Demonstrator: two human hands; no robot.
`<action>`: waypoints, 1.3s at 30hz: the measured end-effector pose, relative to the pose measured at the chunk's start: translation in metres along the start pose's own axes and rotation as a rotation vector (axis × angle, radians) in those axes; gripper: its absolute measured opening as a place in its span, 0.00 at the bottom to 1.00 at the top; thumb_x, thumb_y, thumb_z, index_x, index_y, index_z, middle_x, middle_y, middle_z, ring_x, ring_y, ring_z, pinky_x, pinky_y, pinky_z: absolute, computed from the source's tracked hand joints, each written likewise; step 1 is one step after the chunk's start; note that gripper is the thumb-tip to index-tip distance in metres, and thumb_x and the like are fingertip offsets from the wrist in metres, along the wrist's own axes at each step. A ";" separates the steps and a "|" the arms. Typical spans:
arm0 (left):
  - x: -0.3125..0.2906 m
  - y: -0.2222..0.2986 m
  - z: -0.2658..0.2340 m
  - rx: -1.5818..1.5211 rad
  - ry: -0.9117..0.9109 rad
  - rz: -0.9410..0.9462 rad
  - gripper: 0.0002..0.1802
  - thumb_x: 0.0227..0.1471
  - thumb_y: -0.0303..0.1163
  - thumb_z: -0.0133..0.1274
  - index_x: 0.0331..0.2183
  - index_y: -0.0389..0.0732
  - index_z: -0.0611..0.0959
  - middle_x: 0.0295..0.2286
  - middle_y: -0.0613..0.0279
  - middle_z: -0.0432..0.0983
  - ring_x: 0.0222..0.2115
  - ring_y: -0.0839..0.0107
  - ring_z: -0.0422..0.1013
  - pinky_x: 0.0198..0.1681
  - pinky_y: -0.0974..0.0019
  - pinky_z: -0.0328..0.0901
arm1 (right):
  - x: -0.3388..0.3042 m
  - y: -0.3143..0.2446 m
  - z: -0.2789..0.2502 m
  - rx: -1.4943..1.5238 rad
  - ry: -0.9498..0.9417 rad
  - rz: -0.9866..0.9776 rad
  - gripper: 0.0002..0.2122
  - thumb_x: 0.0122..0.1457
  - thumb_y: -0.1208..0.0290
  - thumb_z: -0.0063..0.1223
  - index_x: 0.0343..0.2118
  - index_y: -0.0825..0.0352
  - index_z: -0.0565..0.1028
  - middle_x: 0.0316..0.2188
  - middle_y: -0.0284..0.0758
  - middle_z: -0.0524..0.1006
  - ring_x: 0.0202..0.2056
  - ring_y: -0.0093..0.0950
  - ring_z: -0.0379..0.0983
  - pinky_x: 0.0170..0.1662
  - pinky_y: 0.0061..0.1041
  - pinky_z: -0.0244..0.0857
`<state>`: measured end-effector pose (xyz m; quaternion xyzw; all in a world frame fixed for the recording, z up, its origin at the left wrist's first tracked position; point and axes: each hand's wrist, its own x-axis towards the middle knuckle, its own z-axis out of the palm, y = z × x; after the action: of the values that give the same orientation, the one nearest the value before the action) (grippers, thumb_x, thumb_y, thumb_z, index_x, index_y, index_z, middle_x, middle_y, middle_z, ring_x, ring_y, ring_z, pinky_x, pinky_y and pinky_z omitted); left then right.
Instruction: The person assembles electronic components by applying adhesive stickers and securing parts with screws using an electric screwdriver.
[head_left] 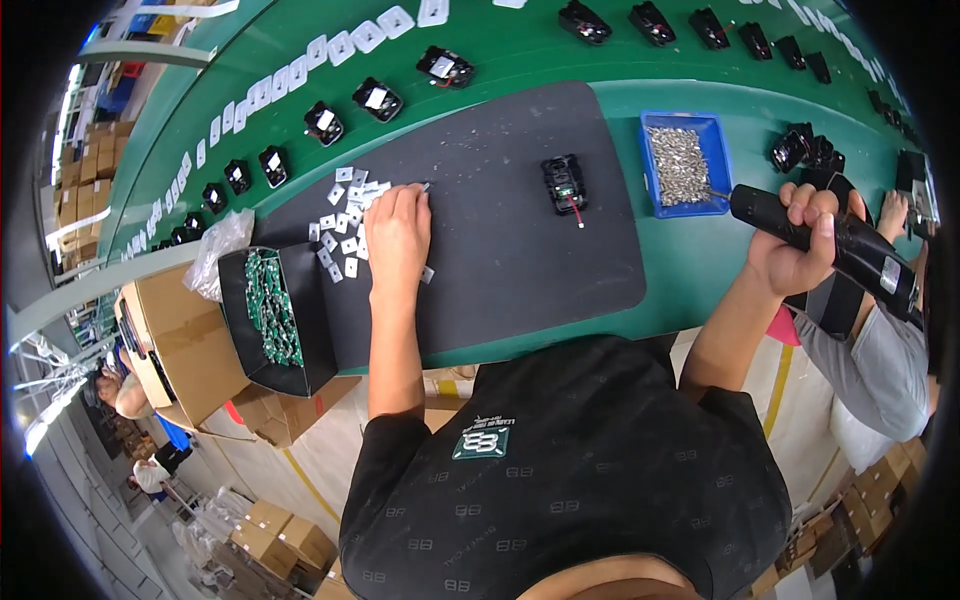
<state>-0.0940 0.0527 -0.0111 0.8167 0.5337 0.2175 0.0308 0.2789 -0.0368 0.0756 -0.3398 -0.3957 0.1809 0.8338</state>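
My left hand (398, 230) is over a scatter of small grey plates (349, 246), each with a hole, on the dark mat. Its fingers are curled together, and the edge of one small grey plate (425, 187) shows at the tips. My right hand (800, 240) is wrapped round a black electric screwdriver (770, 215). Its bit points into the right side of a blue bin (646, 170) of small silver screws (680, 163). Between my hands lies a black plastic housing (565, 185) with a small green board and a red wire lead.
At left, a black box (312, 310) holds green circuit boards (270, 300), beside a cardboard box (190, 340) and clear plastic bag (222, 250). More black housings (376, 100) and white pieces (340, 46) line the green belt. At right sits a co-worker's grey sleeve (860, 370).
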 end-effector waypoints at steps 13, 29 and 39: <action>0.023 0.107 0.016 -0.707 -0.063 -0.153 0.07 0.38 0.26 0.63 0.26 0.39 0.83 0.35 0.61 0.73 0.32 0.68 0.70 0.36 0.67 0.65 | 0.003 -0.007 -0.006 0.051 -0.007 0.027 0.24 0.51 0.73 0.46 0.53 0.64 0.58 0.21 0.30 0.63 0.22 0.22 0.60 0.32 0.30 0.58; 0.044 0.126 0.035 -0.659 -0.218 -0.262 0.22 0.40 0.27 0.60 0.42 0.42 0.76 0.33 0.59 0.75 0.29 0.64 0.70 0.37 0.64 0.64 | 0.000 0.021 -0.009 -0.019 0.059 0.035 0.23 0.51 0.76 0.48 0.51 0.70 0.60 0.20 0.32 0.67 0.22 0.23 0.64 0.31 0.29 0.63; 0.049 0.118 0.041 -0.558 -0.340 -0.190 0.17 0.42 0.27 0.57 0.39 0.39 0.78 0.35 0.55 0.73 0.28 0.64 0.70 0.37 0.63 0.66 | -0.009 0.016 0.004 0.080 0.002 0.091 0.24 0.51 0.75 0.48 0.53 0.68 0.59 0.21 0.31 0.66 0.22 0.23 0.63 0.32 0.29 0.62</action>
<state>0.0392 0.0529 0.0013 0.7480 0.5145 0.2118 0.3619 0.2696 -0.0293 0.0614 -0.3241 -0.3716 0.2341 0.8379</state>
